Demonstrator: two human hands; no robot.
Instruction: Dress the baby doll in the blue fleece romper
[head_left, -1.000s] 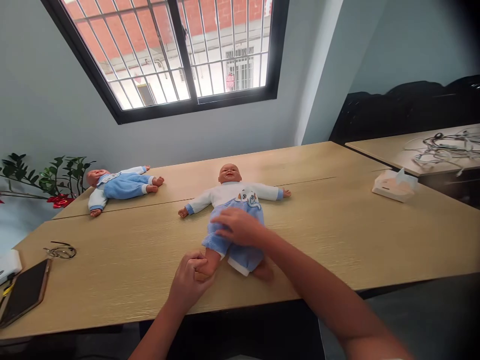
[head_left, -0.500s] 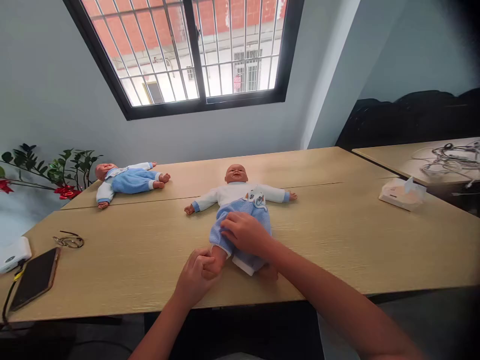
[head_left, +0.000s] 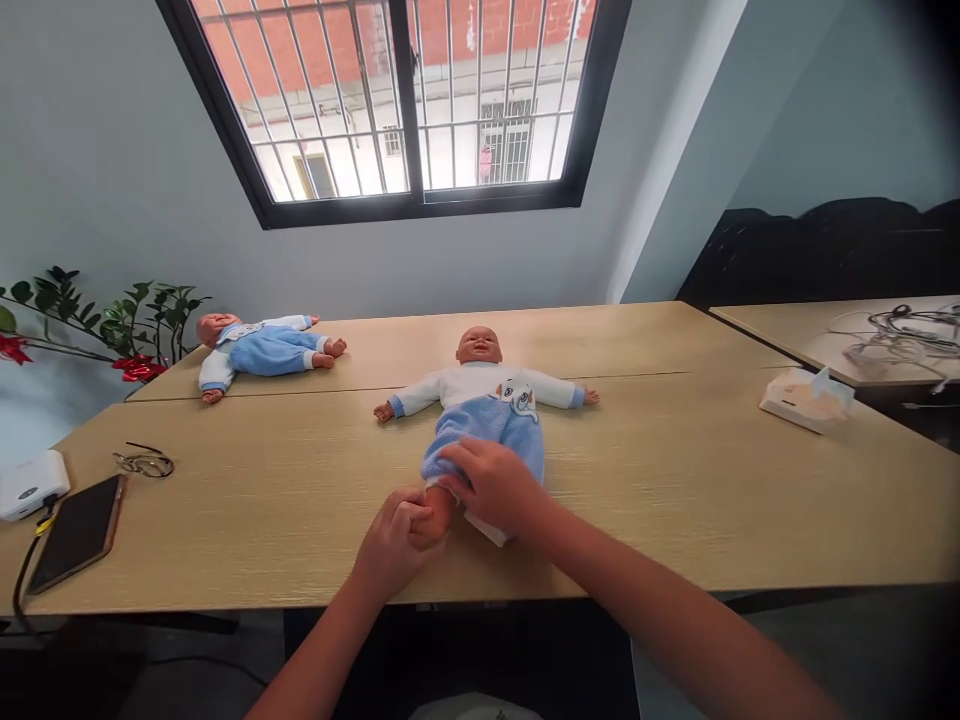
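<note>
A baby doll [head_left: 480,347] lies on its back in front of me, arms spread, in a white top and blue trousers [head_left: 517,440] with an animal face at the waist. My left hand [head_left: 397,540] is closed around the doll's bare foot at the near table edge. Over the same leg, my right hand [head_left: 491,485] grips the blue trouser leg, its thumb close to the white cuff. The doll's other foot is hidden behind my right hand and forearm.
A second doll [head_left: 274,350] in similar clothes lies at the back left, near a plant [head_left: 135,320]. Glasses [head_left: 146,462], a phone [head_left: 79,535] and a white device [head_left: 30,485] lie left. A tissue pack [head_left: 806,400] sits right; cables [head_left: 907,335] cover a farther table.
My right hand has shifted down the trouser leg, its thumb now near the cuff. My left hand stays on the foot. The view has tilted slightly.
</note>
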